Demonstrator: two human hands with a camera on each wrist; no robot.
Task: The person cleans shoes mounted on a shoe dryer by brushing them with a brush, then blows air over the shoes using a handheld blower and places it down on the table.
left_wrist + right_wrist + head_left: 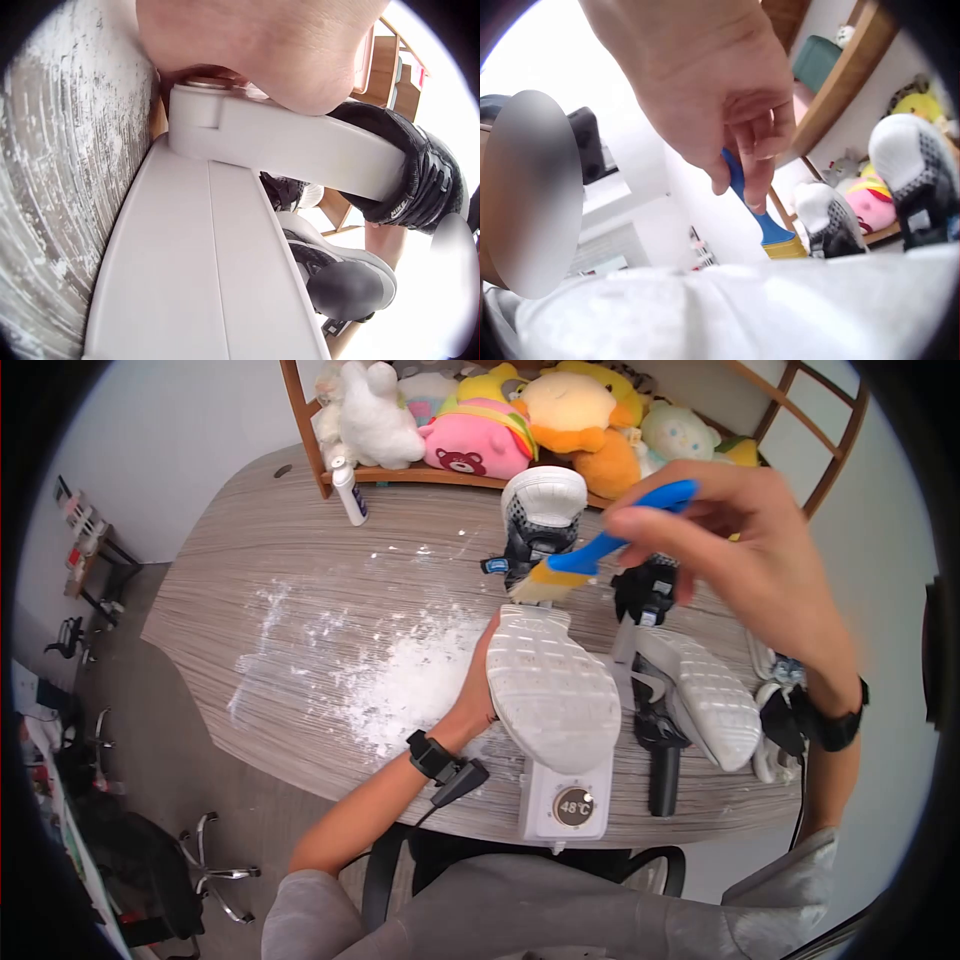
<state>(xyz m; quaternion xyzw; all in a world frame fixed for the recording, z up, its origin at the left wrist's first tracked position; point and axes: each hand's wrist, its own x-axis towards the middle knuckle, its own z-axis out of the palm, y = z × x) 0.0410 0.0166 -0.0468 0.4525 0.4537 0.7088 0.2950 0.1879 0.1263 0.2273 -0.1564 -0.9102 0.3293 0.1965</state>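
- We pinch the brush (575,563) by its blue handle between the thumb and fingertips of our right hand (760,540), the fingers close together; its pale bristles angle down, left of those fingers in the head view
- Our left hand (478,685) lies along the left edge of the near shoe (555,690), whose white, blocky sole faces up; its fingertips are hidden, so we cannot tell how wide or narrow they are
- That near shoe sits just beside our left fingers, below the bristles, and we cannot see inside it
- In the left wrist view our palm is over the joint of the white stand (202,262), and a black shoe (439,184) fits over the far end of its arm, so the arm's tip is hidden inside
- Below our left fingers, the stand's display (573,807) reads 48°C
- Beyond our left fingers, an upright shoe (545,500) shows its white toe on top; to their right, another shoe (715,695) shows its sole
- White powder (405,680) lies scattered on the table (300,570), left of our left fingers
- Well beyond our left fingers stands a white bottle (349,490), its contents out of sight
- Farthest from our fingers, the wooden shelf (420,475) holds plush toys (480,442), packed side by side
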